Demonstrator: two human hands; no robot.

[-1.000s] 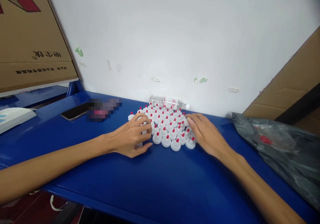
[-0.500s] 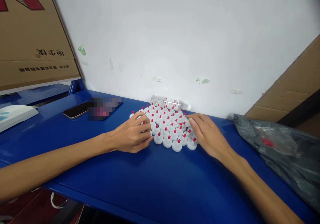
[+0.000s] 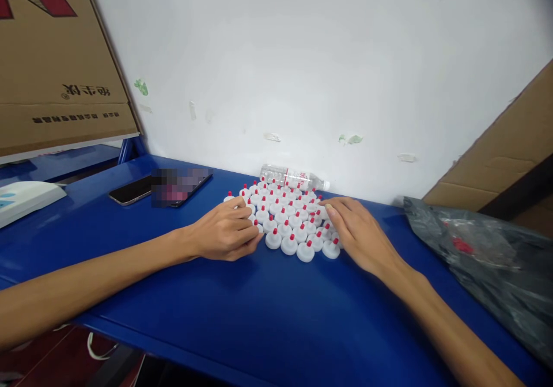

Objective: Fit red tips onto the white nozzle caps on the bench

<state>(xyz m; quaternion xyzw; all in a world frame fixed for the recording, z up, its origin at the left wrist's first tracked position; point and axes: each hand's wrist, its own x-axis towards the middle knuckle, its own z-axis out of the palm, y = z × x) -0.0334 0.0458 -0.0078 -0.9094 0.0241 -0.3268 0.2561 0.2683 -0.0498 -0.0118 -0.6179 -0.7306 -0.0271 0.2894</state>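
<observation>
Several white round caps with red tips (image 3: 290,244) stand upright in a tight cluster on the blue table (image 3: 259,318). My left hand (image 3: 227,231) is at the cluster's left edge, its fingers curled inward against the nearest caps. Whatever those fingers may hold is hidden behind the knuckles. On the right side, my right hand (image 3: 356,231) lies with fingers stretched forward along the cluster's edge. Its thumb and index fingertip are beside a white cap (image 3: 321,212); the other fingers are mostly hidden.
A clear plastic bottle (image 3: 294,178) lies behind the caps by the white wall. To the left are a phone (image 3: 132,191), a blurred-out dark item (image 3: 196,185) and a white device (image 3: 30,200). A grey plastic bag (image 3: 488,260) lies right. Cardboard (image 3: 64,59) stands left.
My left hand has shifted slightly left and its fingers have curled in more, uncovering caps at the left edge. The right hand has hardly moved.
</observation>
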